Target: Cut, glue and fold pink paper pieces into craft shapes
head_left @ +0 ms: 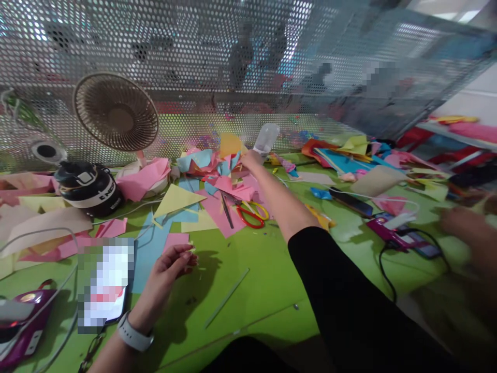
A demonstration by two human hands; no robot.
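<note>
My left hand (176, 261) hovers low over the green table, its fingers curled together. Small pale yellow paper scraps poke out at its fingertips. Stretched far forward, my right hand (252, 159) is at the paper pile, next to an orange paper piece (230, 145) and a clear plastic container (267, 137). Its fingers are mostly hidden. Between the hands, red and yellow-handled scissors (251, 224) and dark tweezers (227, 210) lie on pink paper (212, 210). A thin green strip (226, 298) lies on the table near my left hand.
A phone (106, 282), a black jug (88, 189) and a fan (116, 111) stand at left. Cables trail past purple power banks (29, 321). Coloured paper (341, 160) piles up at back right, before a perforated metal screen (186, 62). Another person's blurred hand (462, 225) is at right.
</note>
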